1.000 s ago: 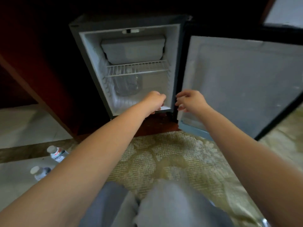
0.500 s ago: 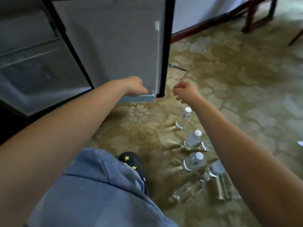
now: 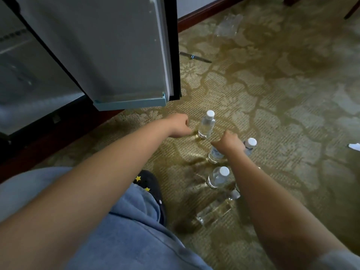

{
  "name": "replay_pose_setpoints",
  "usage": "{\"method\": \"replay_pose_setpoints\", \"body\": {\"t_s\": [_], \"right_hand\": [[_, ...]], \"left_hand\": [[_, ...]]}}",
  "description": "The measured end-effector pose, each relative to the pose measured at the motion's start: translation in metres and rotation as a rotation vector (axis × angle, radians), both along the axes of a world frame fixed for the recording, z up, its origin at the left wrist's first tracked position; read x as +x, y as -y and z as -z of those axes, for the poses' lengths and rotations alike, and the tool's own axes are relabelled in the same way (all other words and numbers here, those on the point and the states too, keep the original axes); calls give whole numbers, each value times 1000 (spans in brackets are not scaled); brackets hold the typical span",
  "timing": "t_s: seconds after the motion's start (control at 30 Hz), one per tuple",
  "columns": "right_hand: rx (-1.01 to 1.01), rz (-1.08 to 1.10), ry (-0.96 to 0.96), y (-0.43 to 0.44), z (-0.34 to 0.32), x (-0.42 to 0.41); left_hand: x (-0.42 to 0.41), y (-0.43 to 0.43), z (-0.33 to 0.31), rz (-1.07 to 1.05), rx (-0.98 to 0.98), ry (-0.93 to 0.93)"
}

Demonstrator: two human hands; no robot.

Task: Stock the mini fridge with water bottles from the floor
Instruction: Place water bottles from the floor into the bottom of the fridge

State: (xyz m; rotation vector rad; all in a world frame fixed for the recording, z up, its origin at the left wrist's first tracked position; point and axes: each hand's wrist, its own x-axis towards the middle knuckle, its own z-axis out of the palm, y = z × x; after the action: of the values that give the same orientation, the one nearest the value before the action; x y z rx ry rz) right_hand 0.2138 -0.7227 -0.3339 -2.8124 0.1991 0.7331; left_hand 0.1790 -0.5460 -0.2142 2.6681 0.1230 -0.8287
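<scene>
Several clear water bottles with white caps stand on the patterned carpet to the right of the open mini fridge door. My right hand sits on top of one upright bottle, fingers curled round its neck and hiding its cap. My left hand is curled and holds nothing, just left of the farthest upright bottle, without touching it. Two more bottles stand close by, one behind my right hand and one nearer me. Another bottle lies on its side.
The fridge body is at the left edge, its door's blue shelf low over the carpet. A dark slipper with yellow stars is by my knee. Crumpled plastic wrap, a thin dark stick and a white scrap lie farther out.
My view swung from the fridge interior right and down to the floor. Both hands dropped from the fridge towards the bottles, and my right hand came down onto one.
</scene>
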Motion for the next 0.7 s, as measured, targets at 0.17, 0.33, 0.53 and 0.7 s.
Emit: {"method": "replay_pose_setpoints", "body": {"t_s": [0.17,0.33,0.53,0.7], "right_hand": [[-46,-89,-4,-5,17,1],[-4,-105,43,-1,14,10],[461,-54,152,-10,-42,29],[814,-36,255,-30,-104,30]], "left_hand": [[-9,-7,15,-54,-32,-28],[-3,-17,10,-79,-53,-28],[4,-23,0,-164,-168,46],[0,-25,0,-205,-298,71]]}}
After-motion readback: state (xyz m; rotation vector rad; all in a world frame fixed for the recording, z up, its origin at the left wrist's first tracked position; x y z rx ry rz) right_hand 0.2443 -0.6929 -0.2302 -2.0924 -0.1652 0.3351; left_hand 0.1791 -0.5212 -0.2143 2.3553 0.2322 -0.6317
